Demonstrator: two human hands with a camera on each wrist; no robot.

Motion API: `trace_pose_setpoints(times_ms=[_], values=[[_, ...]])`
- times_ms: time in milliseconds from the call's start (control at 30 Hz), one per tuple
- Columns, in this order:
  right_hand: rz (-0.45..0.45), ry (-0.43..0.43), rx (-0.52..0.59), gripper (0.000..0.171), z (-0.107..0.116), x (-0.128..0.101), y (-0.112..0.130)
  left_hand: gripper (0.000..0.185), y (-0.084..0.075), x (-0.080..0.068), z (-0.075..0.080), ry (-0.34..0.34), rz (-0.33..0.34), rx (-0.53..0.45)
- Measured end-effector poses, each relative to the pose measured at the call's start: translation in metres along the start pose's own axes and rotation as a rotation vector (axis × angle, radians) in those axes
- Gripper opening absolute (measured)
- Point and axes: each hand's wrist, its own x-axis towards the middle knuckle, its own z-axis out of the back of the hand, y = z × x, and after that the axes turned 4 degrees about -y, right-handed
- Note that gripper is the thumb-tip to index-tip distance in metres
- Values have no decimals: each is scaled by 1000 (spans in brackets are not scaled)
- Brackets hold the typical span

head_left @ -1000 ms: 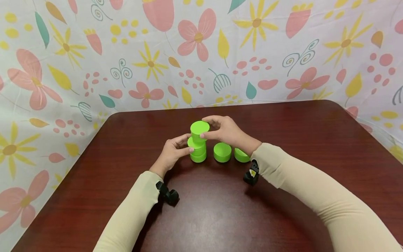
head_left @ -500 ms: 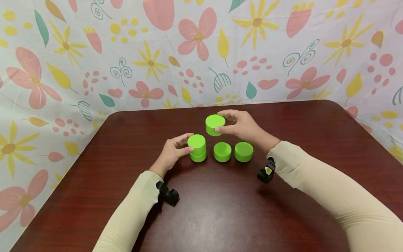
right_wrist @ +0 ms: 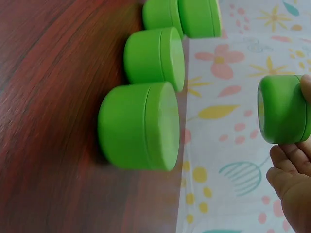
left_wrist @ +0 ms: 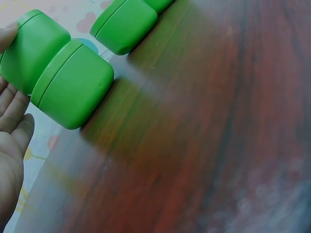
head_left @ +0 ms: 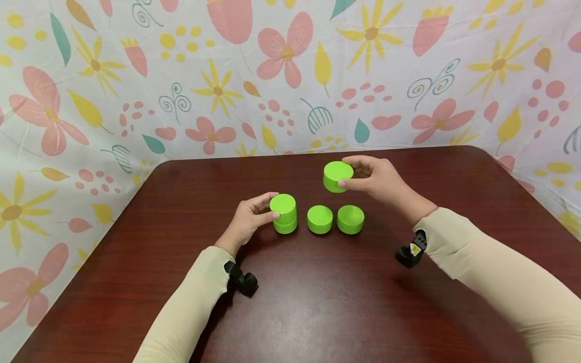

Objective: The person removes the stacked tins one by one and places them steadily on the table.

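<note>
The right hand (head_left: 379, 180) pinches a green round jar (head_left: 338, 176) between thumb and curled fingers and holds it in the air, clear of the table (head_left: 317, 297), above and slightly behind the two single jars standing there. From the right wrist view the same held jar (right_wrist: 283, 109) shows on its side against the fingers (right_wrist: 291, 165), with nothing under it but the flowered cloth behind. The left hand (head_left: 248, 218) grips a stack of two green jars (head_left: 284, 214), thumb and fingertips curled against its left side; the stack stands upright on the table, one jar squarely on the other. In the left wrist view the stack (left_wrist: 53, 77) lies close against the palm, and the seam between the two jars is plain. Just right of the stack stands the middle jar (head_left: 320, 219), and just right of that the right-hand jar (head_left: 350, 219); the three stand in a row, close together, and I cannot tell whether they touch. Both arms wear pale beige sleeves (head_left: 190, 302), and a small black camera (head_left: 242, 280) sits at each wrist. The table is dark reddish-brown wood with rounded far corners. Behind and around it hangs a white cloth (head_left: 136, 91) printed with pink and yellow flowers and teal leaves.
</note>
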Motion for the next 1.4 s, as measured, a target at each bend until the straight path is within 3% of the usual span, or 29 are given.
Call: trace_pose_setpoints(times_ms=[500, 1067, 1400], values=[[-103, -67, -44, 64, 25, -30, -32, 48, 3, -3, -2, -3, -1, 12], [-65, -110, 32, 60, 35, -57, -66, 48, 2, -2, -3, -2, -2, -4], [-71, -84, 56, 59, 32, -63, -80, 48, 1, -1, -3, -7, -8, -13]])
